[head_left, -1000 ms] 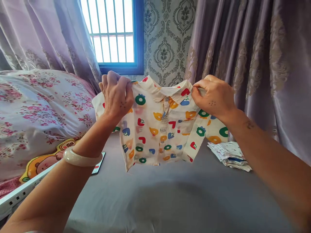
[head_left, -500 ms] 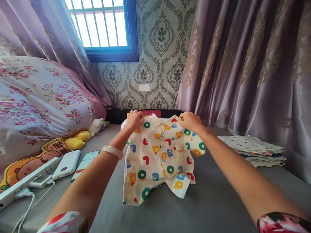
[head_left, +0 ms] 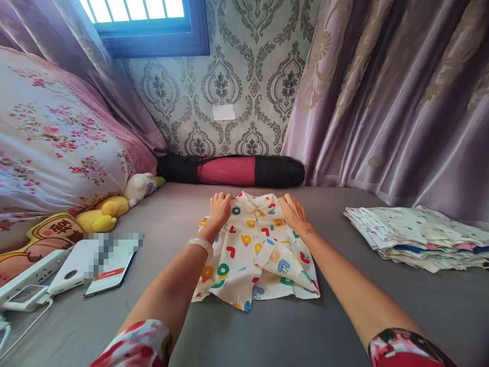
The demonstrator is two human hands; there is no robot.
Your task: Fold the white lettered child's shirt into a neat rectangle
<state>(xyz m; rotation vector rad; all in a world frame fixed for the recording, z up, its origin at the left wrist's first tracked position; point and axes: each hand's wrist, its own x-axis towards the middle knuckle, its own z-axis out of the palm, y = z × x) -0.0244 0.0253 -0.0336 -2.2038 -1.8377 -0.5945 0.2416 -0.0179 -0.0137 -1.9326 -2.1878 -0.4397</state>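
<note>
Cream, bright-printed cloth shirt (head_left: 250,250) between left hand (head_left: 220,209) and right hand (head_left: 292,210) | both pinch its shoulders (head_left: 237,206) | likely light, floppy; hold there

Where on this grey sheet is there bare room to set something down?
The grey sheet is bare nearer than the shirt, between left forearm and right forearm; between right forearm and folded stack; and between left forearm and phone. Crowded: the left side, where power strip, white power bank, phone and plush toys bunch together.
</note>
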